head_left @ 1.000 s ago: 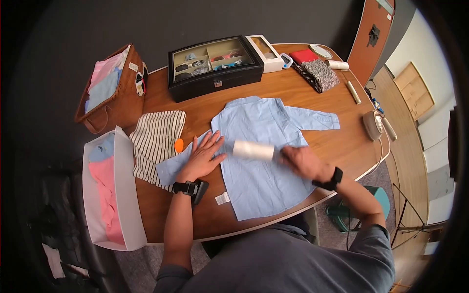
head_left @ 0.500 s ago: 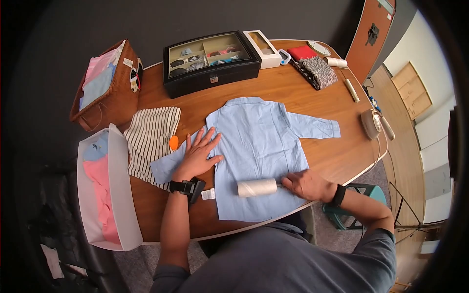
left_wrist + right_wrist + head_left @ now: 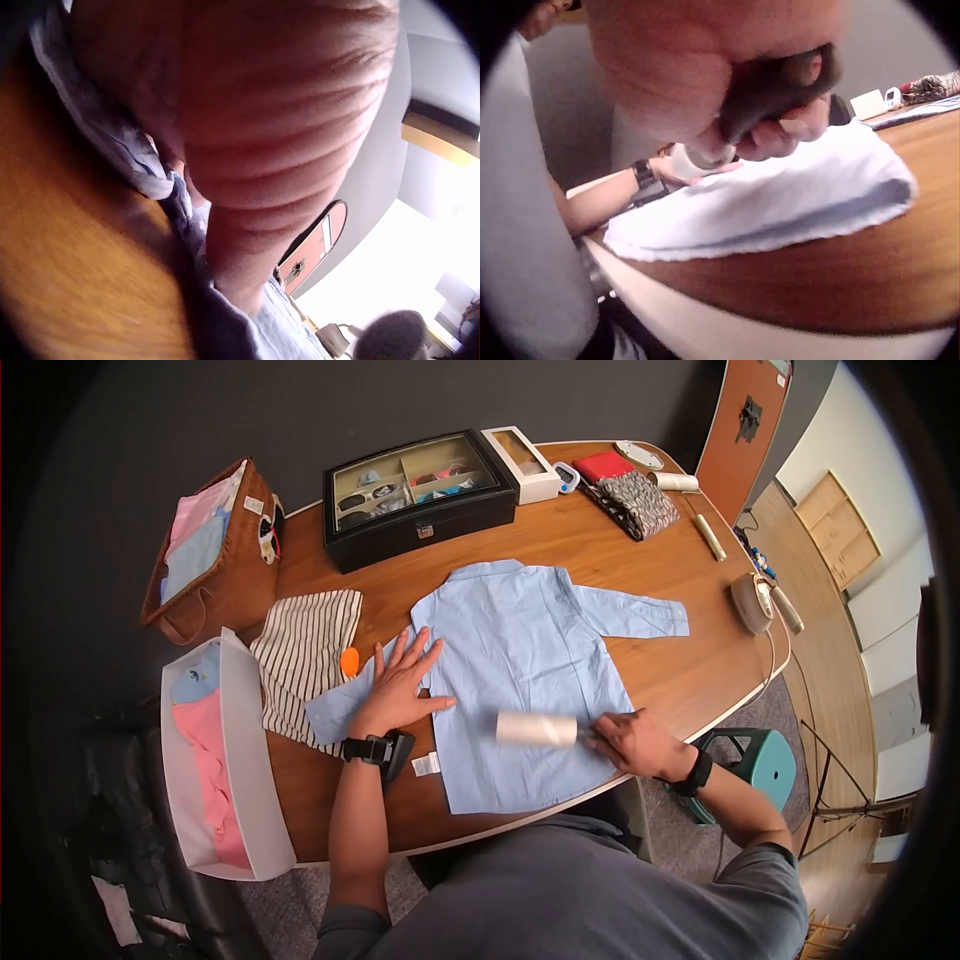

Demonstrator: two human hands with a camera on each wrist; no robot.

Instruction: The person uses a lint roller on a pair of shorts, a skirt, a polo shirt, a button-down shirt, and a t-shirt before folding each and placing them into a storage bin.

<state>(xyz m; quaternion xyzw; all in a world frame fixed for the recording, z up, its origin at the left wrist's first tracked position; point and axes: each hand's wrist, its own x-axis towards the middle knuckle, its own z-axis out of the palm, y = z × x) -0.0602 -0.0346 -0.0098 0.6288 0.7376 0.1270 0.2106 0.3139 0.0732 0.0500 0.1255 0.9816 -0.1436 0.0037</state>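
A light blue long-sleeved shirt (image 3: 505,650) lies spread on the wooden table, with a white tag (image 3: 426,764) at its left side. My left hand (image 3: 397,688) rests on it where the left sleeve meets the body, fingers spread; in the left wrist view this hand (image 3: 277,120) fills much of the picture. My right hand (image 3: 637,744) grips the handle of a lint roller (image 3: 536,728), whose white roll is blurred over the shirt's lower half. The right wrist view shows the right hand's fingers (image 3: 772,139) curled round the dark handle.
Left of the shirt are a striped garment (image 3: 308,630), an orange item (image 3: 349,661), a white bin (image 3: 240,750) of clothes and a brown basket (image 3: 255,550). Behind stand a black glass-topped case (image 3: 425,532) and a white box (image 3: 540,487). A handheld steamer (image 3: 752,603) sits at the right edge.
The lint roller went from the shirt's middle down toward the hem, then came back up a little. My left hand keeps its place on the shirt. The head view has shifted slightly.
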